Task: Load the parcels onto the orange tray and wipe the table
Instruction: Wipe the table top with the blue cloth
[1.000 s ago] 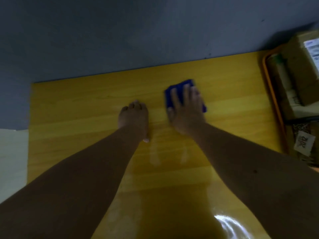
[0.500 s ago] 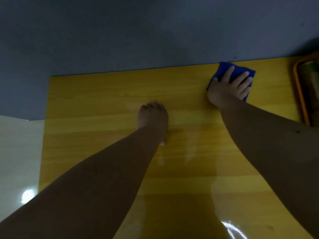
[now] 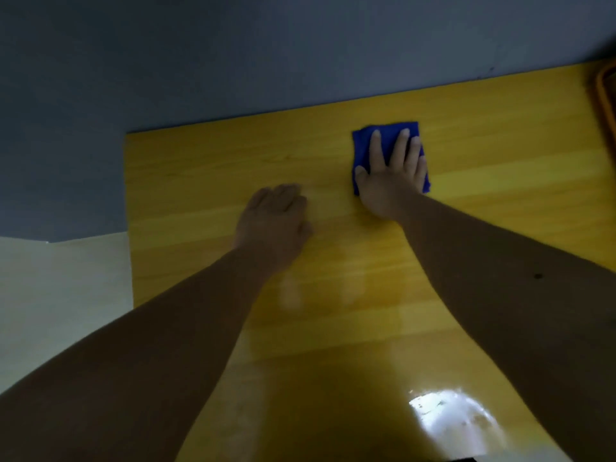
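Observation:
A folded blue cloth (image 3: pixel 364 141) lies flat on the yellow wooden table (image 3: pixel 206 168), in its far middle part. My right hand (image 3: pixel 393 171) presses on the cloth with straight, spread fingers. My left hand (image 3: pixel 273 221) rests on the bare table to the left of the cloth, fingers loosely curled, holding nothing. Only a sliver of the orange tray (image 3: pixel 605 91) shows at the far right edge; the parcels are out of view.
A grey wall or floor (image 3: pixel 266 51) lies beyond the table's far edge. A pale cream surface (image 3: pixel 60 288) adjoins the table's left side. A bright glare spot (image 3: pixel 453 418) sits on the near part of the table.
My right hand slid the cloth from the middle to the far right corner near the tray, then back left toward the middle. My left hand stayed resting on the table.

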